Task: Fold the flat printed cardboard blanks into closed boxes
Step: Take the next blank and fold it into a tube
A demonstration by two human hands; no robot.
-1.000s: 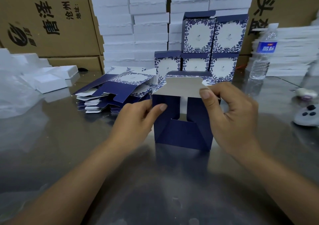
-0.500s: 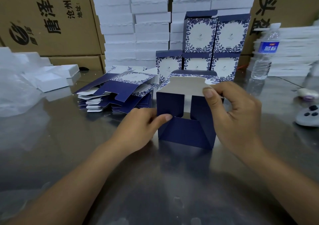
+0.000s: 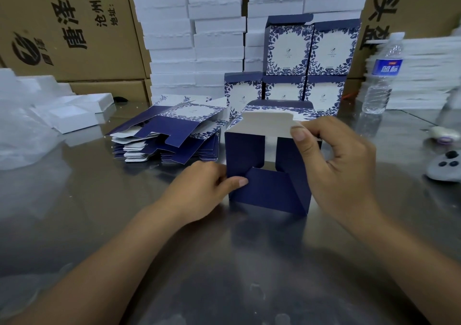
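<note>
My left hand (image 3: 199,190) comes in from the lower left, forearm low over the table (image 3: 224,269), and grips the lower left edge of the box (image 3: 272,192). The thumb lies flat across the near face with its tip on the dark blue lower panel. The other fingers curl round behind the left wall, mostly out of my sight. My right hand (image 3: 334,165) reaches in from the lower right, held higher than the left, with its back turned towards me. Its thumb and forefinger pinch the right corner of the white flap (image 3: 264,125) at the top of the box, and the remaining fingers curl in towards the palm. The box stands on the table between my hands, its near face only partly closed. Two blue side flaps hang down with a gap between them, and the lower panel laps over their bottom ends. The white flap rises from the top edge with its unprinted side facing me. The blanks (image 3: 169,135) lie in a loose pile on the table beyond my left hand. The finished boxes (image 3: 289,47) are stacked just behind the box, in front of the foam trays (image 3: 192,38). A bottle (image 3: 381,75) stands well off to the right.
</note>
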